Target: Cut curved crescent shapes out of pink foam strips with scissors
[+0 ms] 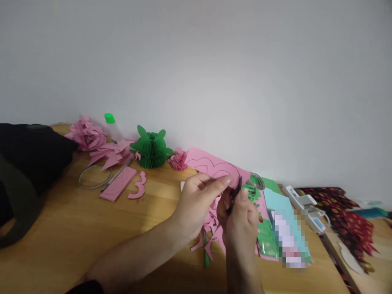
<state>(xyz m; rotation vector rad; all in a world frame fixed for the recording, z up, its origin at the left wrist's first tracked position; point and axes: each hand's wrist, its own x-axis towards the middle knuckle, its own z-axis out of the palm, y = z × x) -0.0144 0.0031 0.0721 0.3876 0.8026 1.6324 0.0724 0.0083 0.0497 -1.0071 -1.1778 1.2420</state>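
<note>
Pinched in my left hand (194,202) is a sheet of pink paper (203,160) with curved, cloud-like outlines drawn on it. My right hand (242,218) is closed around a pair of dark scissors (237,191), whose blades point up at the sheet's right part. Fingers hide most of the scissors' handles. Under and between my hands, pink paper scraps (211,218) lie in a loose pile on the wooden table, with green paper scraps (252,192) just to the right.
A green honeycomb paper figure (152,150) and a small pink pleated one (179,159) stand by the wall. Left of them lie a folded pink strip (119,183), a wavy pink cutout (139,185) and a tape ring (95,176). A power strip (308,210) sits right.
</note>
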